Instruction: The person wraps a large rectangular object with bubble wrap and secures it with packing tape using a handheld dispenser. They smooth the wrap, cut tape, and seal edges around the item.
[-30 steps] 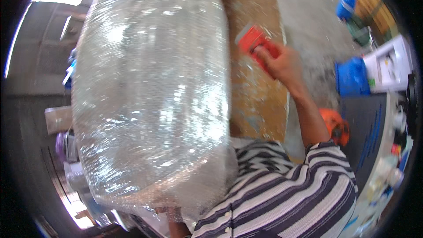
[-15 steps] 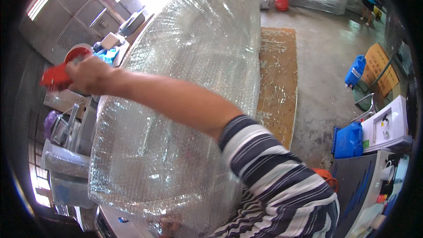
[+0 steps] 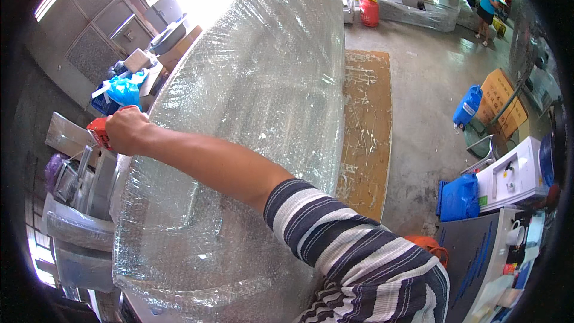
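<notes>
My right arm, in a striped sleeve, reaches across to the left over a large bulky object in clear bubble wrap. My right hand is closed round a red tape dispenser, held at the left edge of the wrapped object. The fingers hide most of the dispenser, and I cannot tell whether its tape touches the wrap. My left hand is out of view.
A brown cardboard sheet lies on the floor along the wrapped object's right side. Blue plastic bags and boxes stand at left. At right are blue jugs and a cabinet. Far back are a red gas cylinder and a person.
My right hand, with the tape dispenser, has come lower and nearer to me, down to the wrapped object's left edge. The whole view has shifted slightly.
</notes>
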Demonstrator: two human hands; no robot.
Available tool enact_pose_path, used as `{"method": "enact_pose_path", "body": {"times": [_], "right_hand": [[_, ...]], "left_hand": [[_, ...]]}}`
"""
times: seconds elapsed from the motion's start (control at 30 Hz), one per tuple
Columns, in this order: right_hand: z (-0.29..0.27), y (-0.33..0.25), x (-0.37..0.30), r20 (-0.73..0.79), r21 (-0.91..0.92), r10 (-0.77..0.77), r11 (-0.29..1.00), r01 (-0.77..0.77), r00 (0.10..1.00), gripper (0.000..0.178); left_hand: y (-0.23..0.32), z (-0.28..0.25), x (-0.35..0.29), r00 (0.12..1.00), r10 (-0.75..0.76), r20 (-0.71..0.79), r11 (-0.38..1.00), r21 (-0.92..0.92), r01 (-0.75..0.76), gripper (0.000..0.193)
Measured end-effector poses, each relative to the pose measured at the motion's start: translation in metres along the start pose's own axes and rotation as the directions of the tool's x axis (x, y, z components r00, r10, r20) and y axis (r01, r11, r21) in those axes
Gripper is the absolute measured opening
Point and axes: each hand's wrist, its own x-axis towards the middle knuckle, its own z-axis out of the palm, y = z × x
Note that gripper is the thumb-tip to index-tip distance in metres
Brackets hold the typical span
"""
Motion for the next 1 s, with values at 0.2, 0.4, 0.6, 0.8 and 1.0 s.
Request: {"method": "enact_pose_path", "body": {"times": [0.2,0.4,0.6,0.8,1.0], "right_hand": [[0.003,0.003,0.009,0.159,-0.072,0.033,0.997,-0.022,0.987,0.028],[0.017,0.003,0.013,0.232,-0.167,0.059,0.986,-0.020,0.971,0.031],[0.012,0.010,0.007,0.134,-0.139,0.086,0.988,-0.067,0.987,0.026],[0.042,-0.006,0.033,-0.076,0.009,-0.003,1.000,0.004,0.997,0.034],[-0.050,0.041,-0.008,-0.492,0.166,-0.004,0.981,0.097,0.871,0.058]], "left_hand": [[0.023,-0.083,0.086,0.811,0.346,-0.472,0.866,0.493,-0.083,0.076],[-0.031,-0.032,0.125,0.990,-0.134,-0.037,0.889,0.436,0.137,0.070],[-0.007,-0.021,0.120,0.982,-0.174,-0.070,0.894,0.407,0.187,0.066],[-0.016,-0.027,0.106,0.982,-0.172,-0.083,0.879,0.437,0.191,0.066],[-0.023,-0.019,0.109,0.991,-0.093,-0.094,0.902,0.413,0.124,0.068]]}}
